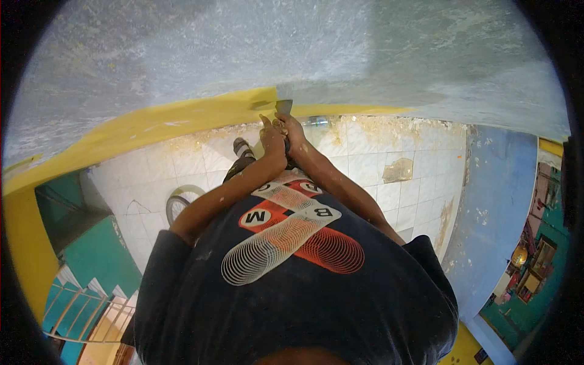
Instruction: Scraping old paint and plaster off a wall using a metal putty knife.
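A scraper with a flat grey blade [284, 106] is held up against the wall, its blade at the edge where yellow paint meets bare grey. My right hand [294, 132] is closed around its dark handle. Pressed in beside it, my left hand [272, 139] also grips the handle, with one finger pointing up toward the blade. Most of the handle is hidden by my hands. The yellow paint band [182, 115] runs along the lower wall and ends raggedly near the blade; above it the wall [243, 48] is patchy grey.
Pale floor tiles [359, 146] lie below, with paint flakes [395, 123] along the wall's foot and a brownish patch [398, 170]. A wheel [177, 207] stands to the left. A blue wall [493, 194] rises on the right; a metal railing [85, 310] is at lower left.
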The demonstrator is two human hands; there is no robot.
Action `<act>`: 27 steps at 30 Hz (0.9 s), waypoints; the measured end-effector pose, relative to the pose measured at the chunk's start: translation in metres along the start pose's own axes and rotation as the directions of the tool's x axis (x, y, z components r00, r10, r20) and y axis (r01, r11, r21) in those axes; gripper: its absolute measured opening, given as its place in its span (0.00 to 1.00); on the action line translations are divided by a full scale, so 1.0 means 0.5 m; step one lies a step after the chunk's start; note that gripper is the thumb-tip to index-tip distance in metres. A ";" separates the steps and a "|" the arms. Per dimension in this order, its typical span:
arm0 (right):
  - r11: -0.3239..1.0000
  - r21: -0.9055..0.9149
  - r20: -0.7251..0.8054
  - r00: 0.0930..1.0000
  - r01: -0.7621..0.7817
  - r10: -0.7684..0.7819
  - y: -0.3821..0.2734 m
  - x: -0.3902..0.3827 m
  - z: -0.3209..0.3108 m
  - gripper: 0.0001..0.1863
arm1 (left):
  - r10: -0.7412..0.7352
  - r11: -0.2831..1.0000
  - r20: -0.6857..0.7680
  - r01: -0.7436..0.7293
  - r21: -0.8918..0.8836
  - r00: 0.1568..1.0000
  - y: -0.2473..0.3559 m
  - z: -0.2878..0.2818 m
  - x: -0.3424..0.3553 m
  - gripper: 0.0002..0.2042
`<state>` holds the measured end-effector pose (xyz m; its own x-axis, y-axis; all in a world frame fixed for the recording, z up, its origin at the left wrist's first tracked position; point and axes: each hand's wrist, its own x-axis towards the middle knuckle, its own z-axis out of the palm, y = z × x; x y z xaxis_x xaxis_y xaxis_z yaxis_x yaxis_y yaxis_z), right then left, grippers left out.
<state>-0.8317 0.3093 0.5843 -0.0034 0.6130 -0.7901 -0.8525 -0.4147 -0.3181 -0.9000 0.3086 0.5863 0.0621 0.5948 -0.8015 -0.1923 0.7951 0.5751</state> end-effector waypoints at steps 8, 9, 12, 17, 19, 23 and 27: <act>0.996 0.086 0.131 0.991 -0.004 -0.008 0.013 -0.016 0.009 0.20 | -0.064 0.994 -0.067 0.070 0.089 0.996 0.019 -0.004 -0.018 0.30; 0.996 0.094 0.212 0.977 -0.005 -0.015 0.016 -0.017 0.010 0.20 | -0.102 0.995 0.019 0.102 0.008 0.995 0.021 -0.004 -0.021 0.30; 0.994 0.103 0.106 0.994 0.022 -0.033 0.017 -0.017 0.015 0.20 | 0.004 0.998 -0.026 -0.002 0.059 1.000 0.031 -0.004 -0.033 0.30; 0.993 0.120 0.251 0.968 0.004 -0.034 0.017 -0.021 0.010 0.20 | -0.008 1.000 -0.045 0.009 0.015 0.999 0.043 0.002 -0.052 0.29; 0.995 0.091 0.290 0.955 0.034 -0.060 0.018 -0.022 0.006 0.20 | -0.007 0.997 -0.026 0.005 -0.083 1.000 0.045 0.002 -0.056 0.29; 0.997 0.065 0.149 0.987 0.041 -0.051 0.015 -0.028 0.014 0.20 | -0.007 1.000 -0.026 0.007 -0.002 1.000 0.043 0.000 -0.055 0.29; 0.990 0.137 0.283 0.959 -0.020 -0.020 -0.001 -0.045 0.033 0.15 | 0.050 0.993 0.071 -0.042 -0.108 0.996 0.030 -0.002 -0.045 0.29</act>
<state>-0.8397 0.3070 0.6109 -0.1338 0.7864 -0.6031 -0.9160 -0.3303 -0.2275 -0.9052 0.3071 0.6131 0.1215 0.6405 -0.7583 -0.2998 0.7520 0.5871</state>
